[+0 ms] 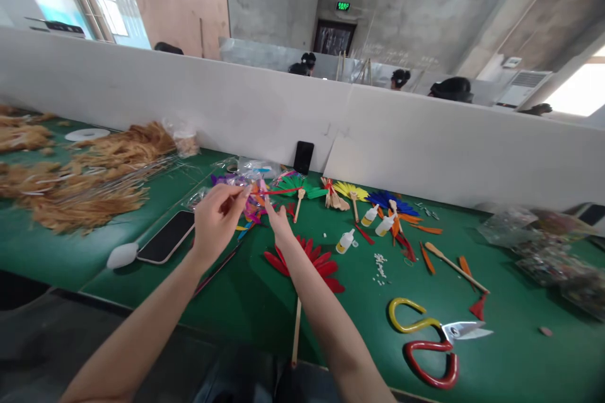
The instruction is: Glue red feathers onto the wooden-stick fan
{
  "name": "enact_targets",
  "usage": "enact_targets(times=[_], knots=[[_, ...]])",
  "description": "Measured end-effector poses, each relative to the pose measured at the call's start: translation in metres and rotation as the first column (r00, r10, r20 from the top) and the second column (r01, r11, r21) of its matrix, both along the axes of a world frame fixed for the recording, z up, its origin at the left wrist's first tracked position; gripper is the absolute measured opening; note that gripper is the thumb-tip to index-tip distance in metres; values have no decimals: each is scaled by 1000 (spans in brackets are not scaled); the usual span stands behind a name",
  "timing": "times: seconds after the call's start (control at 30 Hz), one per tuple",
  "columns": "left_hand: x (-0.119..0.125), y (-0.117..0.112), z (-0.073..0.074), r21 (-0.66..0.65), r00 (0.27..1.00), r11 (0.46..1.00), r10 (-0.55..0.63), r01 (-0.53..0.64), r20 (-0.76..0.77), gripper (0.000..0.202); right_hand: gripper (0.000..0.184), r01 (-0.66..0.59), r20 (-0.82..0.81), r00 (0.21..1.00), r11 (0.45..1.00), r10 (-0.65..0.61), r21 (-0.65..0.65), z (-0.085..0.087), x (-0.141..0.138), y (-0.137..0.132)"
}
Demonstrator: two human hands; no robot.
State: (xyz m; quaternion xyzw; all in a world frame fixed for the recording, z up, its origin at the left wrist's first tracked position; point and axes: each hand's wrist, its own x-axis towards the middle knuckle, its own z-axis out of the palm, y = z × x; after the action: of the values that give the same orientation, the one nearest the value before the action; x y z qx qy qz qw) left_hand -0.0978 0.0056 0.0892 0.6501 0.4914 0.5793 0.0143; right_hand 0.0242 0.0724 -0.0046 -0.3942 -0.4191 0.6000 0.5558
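Left hand (218,219) pinches a bundle of coloured feathers (253,198), held just above the bench (246,302) toward its far edge. Right hand (278,221) is released, fingers spread, tips at the bundle. I'd judge the feathers weightless, soft and easily crushed, so best held by the quills. The glue bottle (345,241) label and the green wall sign (343,6) are unreadable.

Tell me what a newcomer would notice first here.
Both hands meet at mid-table: the left hand pinches bright feathers, with the right hand close beside it. A red feather fan lies under the right forearm, and big scissors with yellow and red handles lie at the near right. A straw-coloured heap covers the far left of the green table.
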Motion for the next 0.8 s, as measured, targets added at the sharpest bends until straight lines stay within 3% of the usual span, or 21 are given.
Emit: enact_targets(times=[0.07,0.1,0.17,0.23,0.3,0.4,0.47,0.53,0.63,0.7,0.8], knots=[[-3,-8,-14,76,996,994,77,-73,-41,16,85,14,4,1000,998,-14,-54,7,7,-16],[-4,-13,-22,94,994,991,100,-95,-53,14,78,-29,-15,999,998,28,-59,10,14,-29],[-1,-23,-40,59,994,996,68,-63,-88,9,60,-271,-180,948,963,264,-15,16,29,-56],[11,-36,-61,-8,991,999,-44,43,-126,7,57,-225,-265,942,974,207,-39,18,42,-78],[27,-51,-82,-156,974,973,-191,172,-120,14,56,-110,-209,974,986,83,-122,12,54,-92],[44,-69,-102,-428,914,836,-402,343,-52,16,49,32,5,999,989,-32,-144,-5,80,-107],[48,-74,-106,-564,901,734,-432,379,43,23,43,64,142,988,994,-51,-88,-15,99,-120],[50,-72,-105,-661,871,592,-446,461,208,23,40,15,274,962,998,0,-55,-21,114,-135],[56,-65,-105,-686,757,359,-477,632,448,28,37,-133,434,891,991,130,-24,-22,115,-156],[63,-61,-108,-677,720,295,-469,674,512,29,36,-180,472,865,983,167,-17,-22,106,-164],[63,-53,-111,-707,758,301,-400,640,515,34,36,-161,457,874,986,163,-43,-26,95,-169]])
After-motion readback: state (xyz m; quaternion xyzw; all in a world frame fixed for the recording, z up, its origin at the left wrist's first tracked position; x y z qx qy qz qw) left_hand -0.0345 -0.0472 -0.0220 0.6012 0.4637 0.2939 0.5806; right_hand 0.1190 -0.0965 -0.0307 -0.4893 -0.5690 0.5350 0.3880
